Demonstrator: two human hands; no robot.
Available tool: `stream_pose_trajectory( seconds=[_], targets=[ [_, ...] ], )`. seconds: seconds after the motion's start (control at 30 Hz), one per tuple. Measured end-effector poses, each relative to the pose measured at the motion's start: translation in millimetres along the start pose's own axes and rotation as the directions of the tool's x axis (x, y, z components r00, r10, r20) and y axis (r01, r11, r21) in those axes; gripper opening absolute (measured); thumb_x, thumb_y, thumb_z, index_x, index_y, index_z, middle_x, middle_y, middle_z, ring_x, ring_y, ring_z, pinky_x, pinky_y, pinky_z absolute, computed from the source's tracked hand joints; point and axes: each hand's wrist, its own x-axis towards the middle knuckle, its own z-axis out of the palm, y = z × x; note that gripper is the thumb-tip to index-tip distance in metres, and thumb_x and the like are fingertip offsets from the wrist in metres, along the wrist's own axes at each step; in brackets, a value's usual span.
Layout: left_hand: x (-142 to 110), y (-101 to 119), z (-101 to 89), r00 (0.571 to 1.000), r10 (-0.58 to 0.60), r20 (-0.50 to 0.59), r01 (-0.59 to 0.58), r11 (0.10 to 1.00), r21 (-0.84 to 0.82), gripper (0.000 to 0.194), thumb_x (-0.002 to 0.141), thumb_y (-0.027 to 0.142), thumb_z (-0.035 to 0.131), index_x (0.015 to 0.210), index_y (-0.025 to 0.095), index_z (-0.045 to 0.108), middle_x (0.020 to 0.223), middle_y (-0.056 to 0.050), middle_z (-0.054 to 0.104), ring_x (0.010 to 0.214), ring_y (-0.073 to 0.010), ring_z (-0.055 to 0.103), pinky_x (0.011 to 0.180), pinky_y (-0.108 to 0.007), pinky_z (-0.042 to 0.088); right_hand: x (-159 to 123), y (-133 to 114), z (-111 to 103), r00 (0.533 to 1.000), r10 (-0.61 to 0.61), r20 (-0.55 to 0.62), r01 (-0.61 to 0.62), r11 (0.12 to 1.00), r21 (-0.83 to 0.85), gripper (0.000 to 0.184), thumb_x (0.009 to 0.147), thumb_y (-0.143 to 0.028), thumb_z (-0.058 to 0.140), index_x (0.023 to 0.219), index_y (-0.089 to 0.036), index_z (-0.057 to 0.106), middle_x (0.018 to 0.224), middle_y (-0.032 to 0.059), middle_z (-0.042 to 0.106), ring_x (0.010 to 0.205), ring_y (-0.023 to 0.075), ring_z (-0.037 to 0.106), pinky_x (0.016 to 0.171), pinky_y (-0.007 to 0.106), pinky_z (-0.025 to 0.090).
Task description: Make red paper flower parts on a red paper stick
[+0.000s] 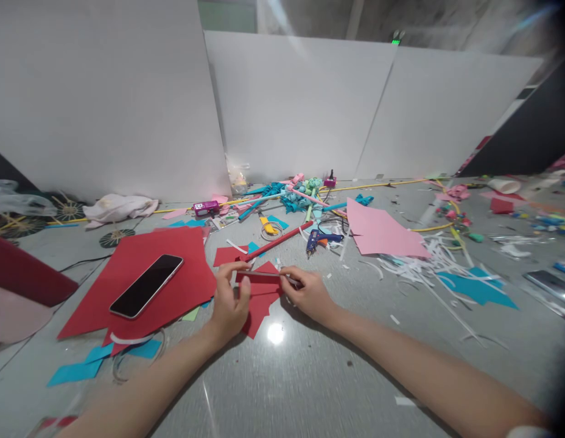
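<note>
My left hand (229, 304) and my right hand (308, 293) are close together, low over the floor. Between them runs a narrow paper strip (262, 277), seen nearly edge-on. The fingers of the right hand pinch its right end. At its left end, the left thumb and index finger curl around it. Directly beneath lie red paper scraps (257, 310), partly covered by the fingers. A long red paper tube (282, 239) slants away just beyond the hands. The blue glue gun (323, 239) lies to the right of that tube.
At left, a phone (147, 286) rests on a large red sheet (179, 243). Pink paper (383, 228) and white paper shreds (428, 263) lie right. Behind are yellow tape (270, 227), crumpled teal paper (294, 198) and white panels (301, 103). Another phone (550, 286) lies far right.
</note>
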Motion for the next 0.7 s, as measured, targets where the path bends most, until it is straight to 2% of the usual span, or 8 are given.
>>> stream_pose_trajectory(
  seconds=[0.03, 0.1, 0.2, 0.3, 0.4, 0.53, 0.7],
  targets=[
    [-0.8, 1.2, -0.8, 0.991, 0.129, 0.035, -0.132, 0.988, 0.084, 0.027, 0.101, 0.027, 0.056, 0.127, 0.022, 0.051, 0.117, -0.011, 0.067, 0.111, -0.025, 0.066, 0.1, -0.048, 0.054, -0.4, -0.4, -0.1, 1.0, -0.022, 0.01, 0.022, 1.0, -0.016, 0.016, 0.098, -0.023, 0.059, 0.101, -0.02, 0.074, 0.079, 0.0005, 0.072, 0.062, 0.0115, 0.061, 0.064, 0.022, 0.045],
    [-1.4, 4.7, -2.2, 0.941, 0.303, 0.151, -0.33, 0.921, 0.207, 0.04, 0.096, 0.021, 0.065, 0.133, 0.021, 0.051, 0.118, -0.011, 0.068, 0.114, -0.0273, 0.063, 0.108, -0.052, 0.047, -1.4, -0.6, 0.0, 0.997, -0.069, 0.037, 0.071, 0.996, -0.047, 0.016, 0.098, -0.022, 0.058, 0.104, -0.021, 0.073, 0.084, 0.0013, 0.075, 0.067, 0.0122, 0.065, 0.068, 0.022, 0.047],
    [0.4, 8.9, -2.7, 0.872, 0.362, 0.329, -0.462, 0.831, 0.311, 0.043, 0.096, 0.019, 0.067, 0.137, 0.02, 0.052, 0.119, -0.011, 0.072, 0.114, -0.0272, 0.064, 0.116, -0.055, 0.035, -2.9, 0.2, 0.5, 0.988, -0.132, 0.078, 0.138, 0.986, -0.088, 0.016, 0.098, -0.02, 0.058, 0.106, -0.021, 0.073, 0.089, 0.0022, 0.077, 0.072, 0.0132, 0.069, 0.071, 0.023, 0.048],
    [3.5, 7.8, -1.9, 0.852, 0.318, 0.416, -0.465, 0.825, 0.321, 0.029, 0.101, 0.018, 0.061, 0.13, 0.02, 0.059, 0.117, -0.008, 0.075, 0.108, -0.0246, 0.065, 0.116, -0.054, 0.031, -3.8, 2.2, 1.7, 0.978, -0.179, 0.107, 0.19, 0.976, -0.104, 0.016, 0.1, -0.021, 0.058, 0.107, -0.023, 0.073, 0.093, 0.0026, 0.078, 0.076, 0.014, 0.071, 0.073, 0.024, 0.049],
    [5.6, 3.9, -1.7, 0.855, 0.279, 0.436, -0.43, 0.853, 0.297, 0.016, 0.103, 0.015, 0.056, 0.115, 0.021, 0.065, 0.108, -0.005, 0.075, 0.102, -0.0232, 0.064, 0.11, -0.05, 0.037, -4.1, 4.5, 2.9, 0.973, -0.203, 0.113, 0.215, 0.971, -0.104, 0.017, 0.101, -0.023, 0.058, 0.108, -0.024, 0.073, 0.098, 0.0027, 0.079, 0.08, 0.0143, 0.073, 0.075, 0.025, 0.052],
    [6.2, 2.2, -2.9, 0.857, 0.277, 0.435, -0.414, 0.872, 0.261, 0.014, 0.103, 0.014, 0.054, 0.106, 0.02, 0.067, 0.096, -0.005, 0.074, 0.09, -0.0222, 0.06, 0.1, -0.045, 0.042, -4.3, 6.2, 3.4, 0.97, -0.216, 0.113, 0.227, 0.969, -0.097, 0.019, 0.103, -0.023, 0.057, 0.114, -0.025, 0.072, 0.106, 0.0033, 0.079, 0.086, 0.0156, 0.075, 0.079, 0.026, 0.054],
    [5.8, 1.7, -3.3, 0.884, 0.238, 0.403, -0.369, 0.885, 0.286, 0.012, 0.1, 0.014, 0.059, 0.1, 0.019, 0.069, 0.093, -0.007, 0.072, 0.09, -0.0247, 0.056, 0.089, -0.041, 0.044, -4.9, 3.6, 2.7, 0.974, -0.184, 0.133, 0.197, 0.977, -0.087, 0.024, 0.106, -0.028, 0.054, 0.126, -0.024, 0.066, 0.114, 0.0065, 0.078, 0.092, 0.018, 0.076, 0.082, 0.028, 0.055]
  ],
)
